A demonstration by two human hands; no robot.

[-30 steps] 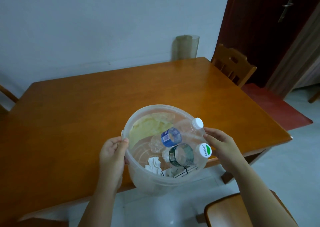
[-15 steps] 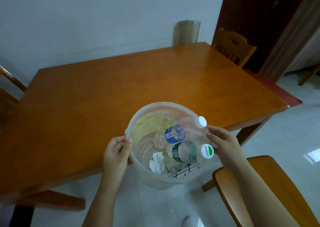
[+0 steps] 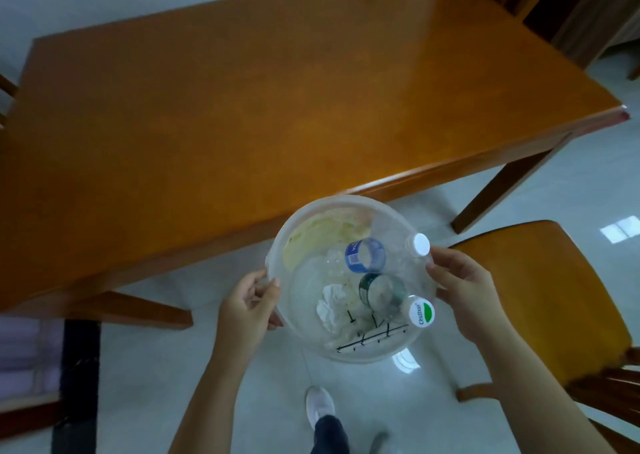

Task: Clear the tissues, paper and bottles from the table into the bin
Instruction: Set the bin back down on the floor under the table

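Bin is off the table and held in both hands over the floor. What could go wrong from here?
1. Each hand, left hand and right hand, seems to pinch only the rim of the bin, so it could slip or tip.
2. Two bottle caps sit at rim height; a tilt might spill a bottle.
3. The chair is close on the right and a foot is just below; lowering could bump either.

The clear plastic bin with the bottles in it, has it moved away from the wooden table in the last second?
Yes. The clear plastic bin sat over the wooden table near its edge; now it is held mostly past that edge, over the floor, toward the person.
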